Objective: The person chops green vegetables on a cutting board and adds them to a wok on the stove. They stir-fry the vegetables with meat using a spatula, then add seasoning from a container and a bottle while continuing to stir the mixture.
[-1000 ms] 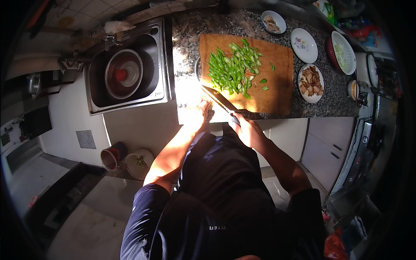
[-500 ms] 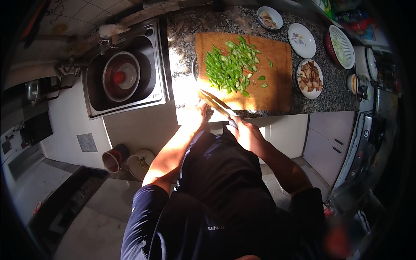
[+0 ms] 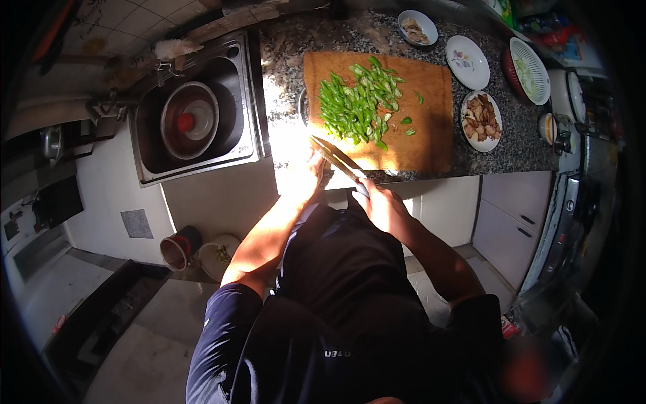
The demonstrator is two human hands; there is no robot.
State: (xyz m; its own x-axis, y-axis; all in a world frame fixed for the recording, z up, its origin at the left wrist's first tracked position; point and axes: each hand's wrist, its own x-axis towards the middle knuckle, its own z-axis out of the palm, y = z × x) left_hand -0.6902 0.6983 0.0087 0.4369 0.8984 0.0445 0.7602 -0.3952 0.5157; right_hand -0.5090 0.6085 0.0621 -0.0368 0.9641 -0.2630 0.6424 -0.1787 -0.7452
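Observation:
My right hand [image 3: 383, 205] is closed round the handle of a kitchen knife [image 3: 340, 160] at the near edge of the counter. The blade slants up and left, its tip at the lower left corner of the wooden cutting board [image 3: 427, 145]. Beside the blade, my left hand [image 3: 312, 174] is washed out by strong sunlight; its fingers cannot be made out, nor whether they touch the steel. Sliced green peppers [image 3: 356, 104] lie in a heap on the board's left half, with a few loose slices [image 3: 406, 121] to the right.
A sink [image 3: 232, 128] holding a metal basin [image 3: 168, 118] is at the left. Right of the board stand a plate of browned meat slices [image 3: 481, 121], a white plate [image 3: 471, 64], a small bowl [image 3: 412, 20] and a white strainer basket [image 3: 535, 74]. Buckets [image 3: 176, 252] stand on the floor.
The knife tip and both hands have barely shifted. The peppers and dishes lie as before.

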